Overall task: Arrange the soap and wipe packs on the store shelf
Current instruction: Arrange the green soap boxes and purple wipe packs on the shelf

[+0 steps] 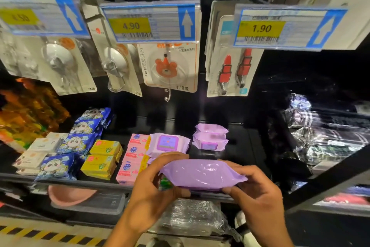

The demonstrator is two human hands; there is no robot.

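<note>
Purple wipe pack (202,174) gripped at its ends by left hand (154,192) and right hand (258,192).

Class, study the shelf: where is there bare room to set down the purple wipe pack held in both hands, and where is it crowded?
Free: the shelf right of the far purple stack, up to the plastic-wrapped goods; also the strip behind the pink soaps. Crowded: blue panda packs, yellow soaps, pink soaps and the nearer wipe stack sit close together.

1. The held wipe pack (202,174) is between left hand (152,192) and right hand (258,192), out front of the shelf (90,183).
2. Right behind it there's a wipe stack (169,143), with a second stack (210,138) to its right.
3. Just left of those, the soap boxes (134,154).
</note>
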